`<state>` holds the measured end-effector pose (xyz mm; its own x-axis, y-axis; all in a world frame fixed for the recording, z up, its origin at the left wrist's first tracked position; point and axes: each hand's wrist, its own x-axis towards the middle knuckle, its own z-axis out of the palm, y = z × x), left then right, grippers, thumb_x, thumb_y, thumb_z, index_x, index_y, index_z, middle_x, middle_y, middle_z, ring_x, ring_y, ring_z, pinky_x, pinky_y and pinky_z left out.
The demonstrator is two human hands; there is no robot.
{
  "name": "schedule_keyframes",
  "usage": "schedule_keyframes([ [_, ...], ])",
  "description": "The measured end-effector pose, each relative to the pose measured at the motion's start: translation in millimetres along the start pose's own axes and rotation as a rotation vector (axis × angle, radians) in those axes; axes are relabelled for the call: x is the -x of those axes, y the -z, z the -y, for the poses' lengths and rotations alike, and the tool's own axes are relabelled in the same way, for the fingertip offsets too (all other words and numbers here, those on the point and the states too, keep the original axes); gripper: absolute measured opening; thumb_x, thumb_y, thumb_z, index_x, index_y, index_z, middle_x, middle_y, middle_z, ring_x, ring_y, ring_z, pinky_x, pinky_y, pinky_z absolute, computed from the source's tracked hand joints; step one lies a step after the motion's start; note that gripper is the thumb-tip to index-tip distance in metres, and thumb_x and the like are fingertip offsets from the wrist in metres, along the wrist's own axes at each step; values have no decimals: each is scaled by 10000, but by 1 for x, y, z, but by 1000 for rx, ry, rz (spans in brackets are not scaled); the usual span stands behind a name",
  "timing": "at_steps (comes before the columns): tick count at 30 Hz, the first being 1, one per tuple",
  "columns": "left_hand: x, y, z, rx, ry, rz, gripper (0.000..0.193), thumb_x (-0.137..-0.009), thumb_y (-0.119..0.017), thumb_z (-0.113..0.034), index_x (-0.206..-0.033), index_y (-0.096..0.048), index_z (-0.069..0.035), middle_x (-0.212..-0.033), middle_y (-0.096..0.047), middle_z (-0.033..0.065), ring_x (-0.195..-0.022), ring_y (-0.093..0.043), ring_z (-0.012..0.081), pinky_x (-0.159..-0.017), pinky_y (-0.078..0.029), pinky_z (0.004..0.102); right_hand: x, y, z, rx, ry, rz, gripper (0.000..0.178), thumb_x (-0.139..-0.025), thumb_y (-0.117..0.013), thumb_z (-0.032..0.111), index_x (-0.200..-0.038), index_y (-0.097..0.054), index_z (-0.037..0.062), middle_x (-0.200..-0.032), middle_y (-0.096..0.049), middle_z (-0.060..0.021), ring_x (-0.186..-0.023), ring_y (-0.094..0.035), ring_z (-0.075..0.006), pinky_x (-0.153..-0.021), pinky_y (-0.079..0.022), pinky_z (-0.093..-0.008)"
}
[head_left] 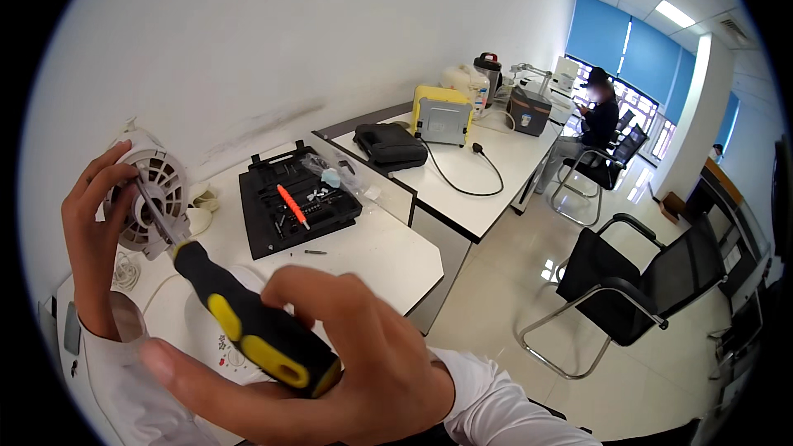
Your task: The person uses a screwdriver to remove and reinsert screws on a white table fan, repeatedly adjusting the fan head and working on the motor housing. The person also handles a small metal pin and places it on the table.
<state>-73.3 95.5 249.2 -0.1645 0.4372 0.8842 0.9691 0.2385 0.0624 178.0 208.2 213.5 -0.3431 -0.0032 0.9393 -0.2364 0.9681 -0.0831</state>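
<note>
At the left, my left hand [92,227] holds up a white round plastic housing [172,180] with ring-shaped slots, its fingers curled over the near edge. My right hand [363,367], close to the camera, has a black and yellow screwdriver [239,314] in its loosely bent fingers, the handle end toward the palm. The metal shaft points up and left across the slotted face of the housing. Its tip lies by my left fingertips; whether it sits in a screw I cannot tell. Below the handle is a white rounded part [216,347] with small printed marks, partly hidden.
An open black tool case [264,231] with an orange-red pen-like tool [292,205] lies on the white table. A small metal bit [315,252] lies in front. Further back are a black case [388,145], a yellow-grey box [443,116] and a seated person [601,120]. Black chairs [619,281] stand right.
</note>
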Motion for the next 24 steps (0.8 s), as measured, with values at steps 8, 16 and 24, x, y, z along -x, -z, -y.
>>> schedule_keyframes([
  [8, -1, -15, 0, 24, -99, -44, 173, -721, -616, 96, -862, -609, -3, -1058, -636, 85, -845, -620, 197, -701, -501, 282, 0, -11, -4, -258, 126, -261, 484, -623, -667, -3, -1092, -600, 96, -1006, -501, -153, -854, -514, -256, -732, -471, -306],
  [16, -2, 1, -1, -18, -118, -46, 203, -689, -675, 38, -865, -632, -54, -1038, -647, 52, -803, -638, 189, -679, -516, 268, 12, -22, -5, 61, 46, -203, 509, -794, -587, 155, -1239, -338, 153, -1144, -414, -290, -984, -501, -325, -755, -501, -368],
  [24, 3, 4, 4, -59, -93, -57, 272, -701, -693, -26, -949, -607, -100, -993, -660, 30, -800, -648, 214, -652, -532, 270, 0, -12, -26, -130, 300, -30, 470, -787, -638, 84, -1174, -390, 183, -1160, -416, -228, -1013, -525, -330, -837, -482, -345],
])
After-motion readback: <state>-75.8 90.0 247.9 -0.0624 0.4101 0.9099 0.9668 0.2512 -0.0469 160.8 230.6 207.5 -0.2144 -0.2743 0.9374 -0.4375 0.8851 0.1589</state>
